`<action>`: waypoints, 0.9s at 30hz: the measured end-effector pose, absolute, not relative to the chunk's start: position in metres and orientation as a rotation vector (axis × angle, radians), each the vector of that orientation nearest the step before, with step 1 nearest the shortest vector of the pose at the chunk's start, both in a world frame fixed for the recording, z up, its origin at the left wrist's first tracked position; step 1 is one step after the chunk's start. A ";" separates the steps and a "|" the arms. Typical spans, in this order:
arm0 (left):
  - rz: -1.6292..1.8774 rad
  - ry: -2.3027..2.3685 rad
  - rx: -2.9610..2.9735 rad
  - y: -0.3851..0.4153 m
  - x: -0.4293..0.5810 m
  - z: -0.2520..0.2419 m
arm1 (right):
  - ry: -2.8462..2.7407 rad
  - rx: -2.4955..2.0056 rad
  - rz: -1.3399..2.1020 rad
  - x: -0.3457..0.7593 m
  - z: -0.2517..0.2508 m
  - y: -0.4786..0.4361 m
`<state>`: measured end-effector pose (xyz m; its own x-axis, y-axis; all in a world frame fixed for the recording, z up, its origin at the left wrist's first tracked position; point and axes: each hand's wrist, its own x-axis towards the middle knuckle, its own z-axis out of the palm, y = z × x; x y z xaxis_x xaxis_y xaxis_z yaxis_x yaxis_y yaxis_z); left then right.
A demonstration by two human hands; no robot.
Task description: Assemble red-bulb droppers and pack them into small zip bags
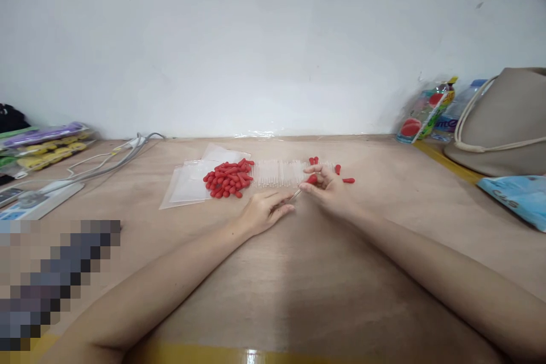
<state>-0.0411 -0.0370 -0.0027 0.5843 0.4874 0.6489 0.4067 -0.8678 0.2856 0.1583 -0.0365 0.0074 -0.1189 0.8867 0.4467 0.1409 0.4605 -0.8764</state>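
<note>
Between my hands is a thin glass dropper tube point(295, 195), tilted, its upper right end at a red rubber bulb point(313, 180). My left hand point(267, 210) pinches the tube's lower left end. The red bulb is gripped in the fingers of my right hand point(326, 186). Just behind my hands lies a row of clear glass tubes point(277, 173) side by side. A heap of red rubber bulbs point(228, 178) sits to the left of that row, partly on clear plastic bags point(183, 185). A few red bulbs, one a loose bulb point(348, 181), are near my right hand.
On the left are a power strip point(46, 199) with cables and packets of yellow and purple things point(55, 142). At the right stand bottles point(426, 114), a beige bag point(507, 114) and a blue packet point(518, 199). A white wall point(273, 45) closes off the table's back.
</note>
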 end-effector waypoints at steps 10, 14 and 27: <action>0.969 0.909 2.700 -0.040 -0.040 0.000 | -1.416 -1.766 0.435 0.259 0.028 0.043; 0.942 0.922 2.701 -0.040 -0.040 -0.001 | -1.472 -1.957 0.339 0.271 0.009 0.057; 0.909 0.926 2.703 -0.039 -0.041 -0.002 | -1.525 -2.010 0.449 0.280 0.005 0.051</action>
